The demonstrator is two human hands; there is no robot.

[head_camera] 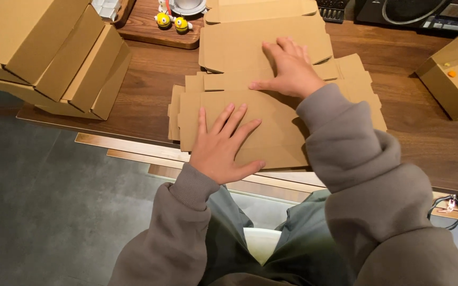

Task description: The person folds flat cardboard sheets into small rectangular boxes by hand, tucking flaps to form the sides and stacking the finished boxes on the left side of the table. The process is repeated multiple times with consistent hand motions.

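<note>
A flat, unfolded cardboard box blank lies on the dark wooden table, its near edge reaching the table's front edge, and everything else is easiest placed from it. The left hand rests palm down on the blank's near left part, fingers spread and lying flat on the cardboard, gripping nothing. The right hand presses flat on the blank's far part, fingers held close together and pointing away from the person, thumb stretched out to the left; it too holds nothing. Both arms wear grey-brown sleeves. Just beyond the blank, touching or overlapping its far edge, lies a stack of further flat blanks. Well to the left of the blank stands a pile of folded cardboard boxes, overhanging the table's edge. To the blank's right, apart from it, sits an open cardboard box. Beyond the blank and to its left, two small yellow figures stand on a wooden board.
</note>
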